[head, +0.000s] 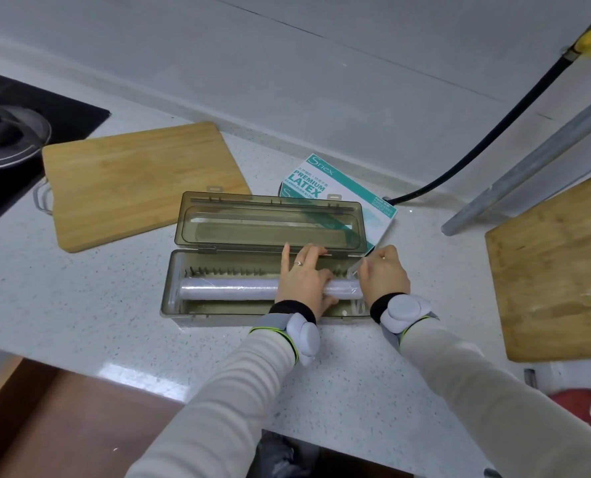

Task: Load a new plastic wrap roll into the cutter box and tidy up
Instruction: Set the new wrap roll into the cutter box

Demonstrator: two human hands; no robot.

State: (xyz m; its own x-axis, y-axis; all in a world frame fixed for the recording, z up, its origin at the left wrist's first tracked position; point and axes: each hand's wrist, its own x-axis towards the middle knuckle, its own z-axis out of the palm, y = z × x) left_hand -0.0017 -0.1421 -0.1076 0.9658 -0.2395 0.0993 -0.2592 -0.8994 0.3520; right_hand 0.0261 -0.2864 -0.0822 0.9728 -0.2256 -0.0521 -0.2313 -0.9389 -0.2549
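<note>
The grey-brown cutter box (178, 288) lies open on the counter, its see-through lid (269, 219) tilted back. A clear plastic wrap roll (228, 288) lies lengthwise inside the box. My left hand (304, 277) rests over the roll's right part, thumb curled under it and fingers reaching to the back wall. At the box's right end my right hand (385, 276) is curled around a small clear plastic piece (354, 270) by the roll's end. The roll's right end is hidden by both hands.
A bamboo cutting board (138, 181) lies at the back left, another board (559, 270) at the right. A latex glove box (321, 184) sits behind the lid. A black hob with a pot (7, 136) is at far left; a black hose (487, 136) runs along the wall.
</note>
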